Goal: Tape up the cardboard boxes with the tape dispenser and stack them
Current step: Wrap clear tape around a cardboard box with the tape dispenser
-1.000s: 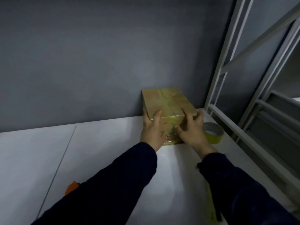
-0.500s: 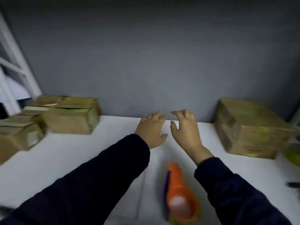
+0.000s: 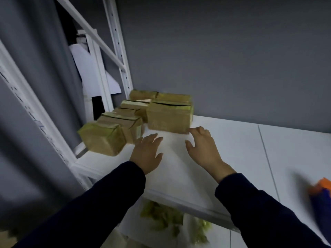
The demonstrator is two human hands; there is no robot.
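Several small cardboard boxes sit at the left end of the white shelf point(image 3: 232, 149). The nearest large box point(image 3: 169, 117) has a slit along its top seam. A smaller box point(image 3: 102, 138) stands at the shelf's left front corner, with more boxes point(image 3: 125, 119) behind it. My left hand point(image 3: 146, 153) hovers open over the shelf, just in front of the boxes. My right hand point(image 3: 202, 147) is open too, its fingertips close to the large box's lower right corner. The orange and blue tape dispenser point(image 3: 320, 194) lies blurred at the right edge.
White metal rack uprights point(image 3: 116, 51) and a diagonal brace rise at the left. A grey wall backs the shelf. Below the shelf's front edge lie crumpled yellowish tape scraps point(image 3: 161, 217) on a lower level.
My hands let go of the taped box at the right end, and my view swung left across the shelf. The untaped boxes are now in front of my hands.
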